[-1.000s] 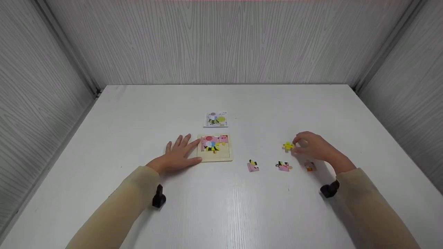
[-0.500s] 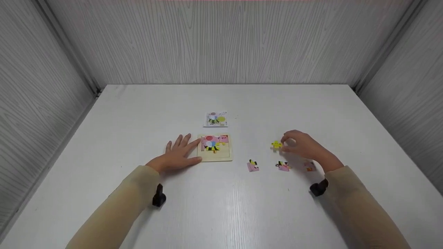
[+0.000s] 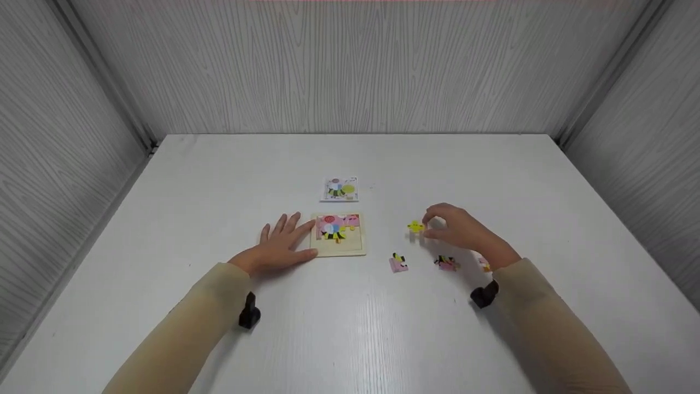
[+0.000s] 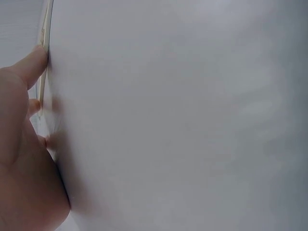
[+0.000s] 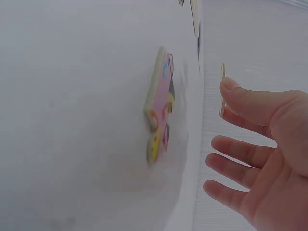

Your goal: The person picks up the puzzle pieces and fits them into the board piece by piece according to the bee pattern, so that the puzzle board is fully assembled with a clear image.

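L hand (image 3: pixel 280 248) spread, touching tray (image 3: pixel 353 246); R hand (image 3: pixel 458 229) pinches pc (image 3: pixel 415 226), yellow (head cam), edge-on (R-wrist).

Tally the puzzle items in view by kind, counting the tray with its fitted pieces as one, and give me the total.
Yellow piece pinched by the right hand: 1
Loose pieces lying flat: 3
Wooden tray, partly filled: 1
Picture square beyond the tray: 1
Total: 6
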A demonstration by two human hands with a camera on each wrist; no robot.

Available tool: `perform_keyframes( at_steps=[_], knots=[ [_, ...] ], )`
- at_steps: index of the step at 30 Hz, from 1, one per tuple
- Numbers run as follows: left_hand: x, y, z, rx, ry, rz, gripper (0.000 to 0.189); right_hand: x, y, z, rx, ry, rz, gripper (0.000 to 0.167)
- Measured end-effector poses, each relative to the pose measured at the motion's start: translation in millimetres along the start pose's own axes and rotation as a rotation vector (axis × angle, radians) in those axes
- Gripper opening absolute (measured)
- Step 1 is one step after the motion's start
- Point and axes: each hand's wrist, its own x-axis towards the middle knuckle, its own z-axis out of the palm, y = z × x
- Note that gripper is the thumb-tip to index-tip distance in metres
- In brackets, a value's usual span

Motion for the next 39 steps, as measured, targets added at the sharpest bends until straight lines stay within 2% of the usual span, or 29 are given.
perform_keyframes(
  at_steps=[17, 24, 31, 39],
  knots=[
    [-0.6, 0.7, 1.1, 0.018, -0.006, -0.008, 0.078, 21.4, -25, 16, -0.013, -0.011, -0.042, 0.026],
    [1.0, 1.7, 0.6, 0.029, -0.019, -0.008, 0.076, 31.8, -38, 24, 0.019, -0.02, -0.055, 0.023],
    [0.1, 1.0, 0.5, 0.013, -0.023, -0.008, 0.077, 43.1, -51, 33, -0.011, -0.04, -0.076, 0.023],
    [-0.8, 1.2, -0.1, 0.006, -0.021, 0.009, 0.077, 54.6, -65, 43, -0.038, -0.087, -0.021, 0.023]
  ],
)
